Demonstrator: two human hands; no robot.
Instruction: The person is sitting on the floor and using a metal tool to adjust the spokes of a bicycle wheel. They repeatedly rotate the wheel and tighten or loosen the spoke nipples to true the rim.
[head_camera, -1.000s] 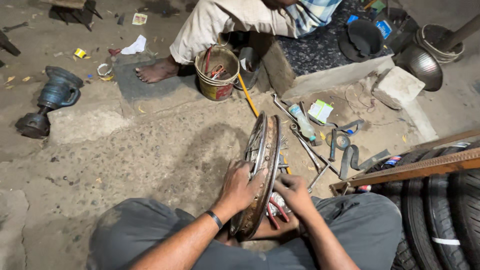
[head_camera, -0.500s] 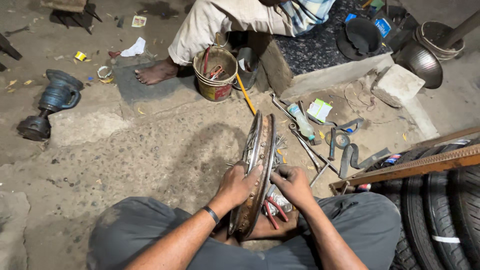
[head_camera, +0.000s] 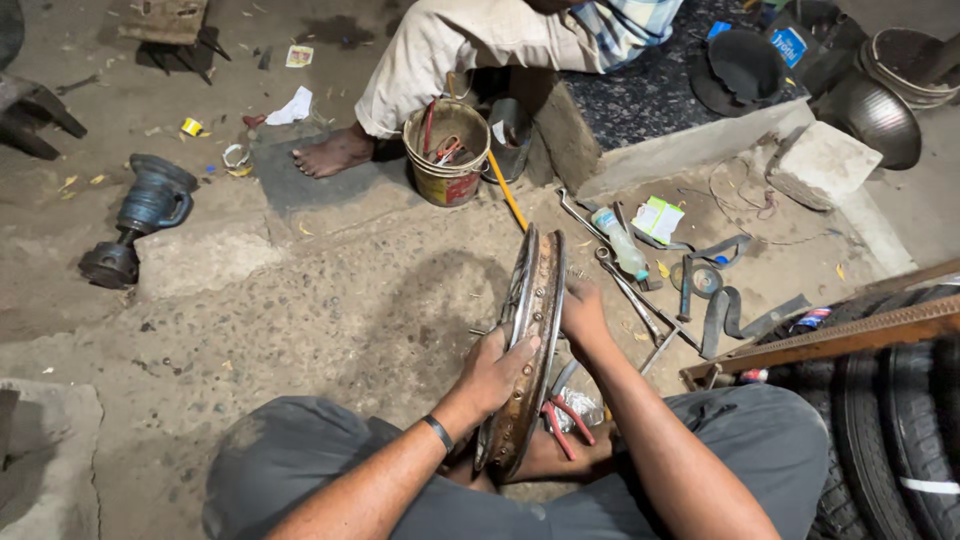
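Observation:
A rusty metal wheel rim (head_camera: 531, 300) stands on edge on the concrete floor between my knees. My left hand (head_camera: 492, 372) grips its near left side, thumb over the rim's edge. My right hand (head_camera: 582, 312) holds the rim's right side, farther up. Red-handled pliers (head_camera: 562, 420) lie on the floor just right of the rim's base, under my right forearm.
Another person sits ahead, a bare foot (head_camera: 330, 155) on the floor beside a bucket of tools (head_camera: 447, 150). Wrenches, a plastic bottle (head_camera: 620, 243) and rubber strips lie to the right. Tyres (head_camera: 900, 440) are stacked at far right. A blue metal part (head_camera: 140, 215) lies at left.
My right hand has slid from the rim's lower part, near the pliers, up along its right side. The left hand stays on the near left edge.

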